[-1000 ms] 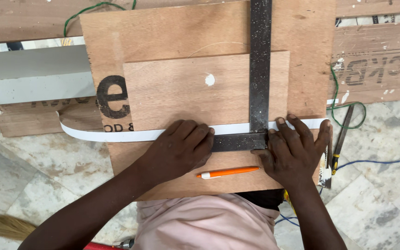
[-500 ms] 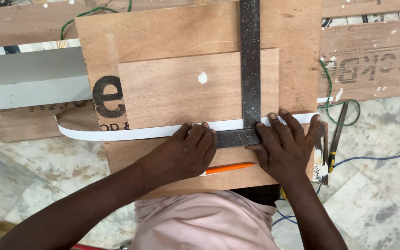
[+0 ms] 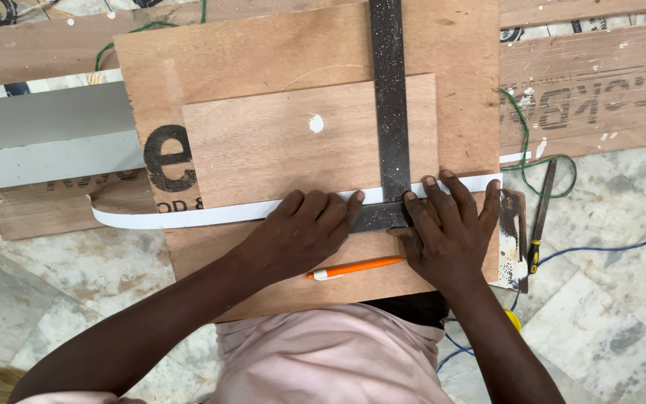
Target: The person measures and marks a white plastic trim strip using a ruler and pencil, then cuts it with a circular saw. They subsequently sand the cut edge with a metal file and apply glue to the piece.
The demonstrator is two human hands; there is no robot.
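My left hand (image 3: 304, 224) lies flat, palm down, on the short arm of a dark metal square (image 3: 389, 112) and on a white strip (image 3: 188, 216). My right hand (image 3: 446, 224) presses down beside it, fingers spread over the square's corner and the strip's right end. The square's long arm runs up across a small plywood piece (image 3: 278, 142), which lies on a larger plywood board (image 3: 263, 45). An orange pencil (image 3: 357, 267) rests on the larger board just below both hands. Neither hand grips anything.
A chisel-like tool (image 3: 540, 217) and a paint-stained flat tool (image 3: 514, 239) lie right of the board. Green wire (image 3: 540, 142) and a blue cable (image 3: 622, 239) trail over the tiled floor. Wooden planks (image 3: 592, 90) lie behind, a grey panel (image 3: 46, 120) at left.
The view has shifted slightly; both hands stay pressed on the square and strip, with the fingers of the right hand spread a little wider.
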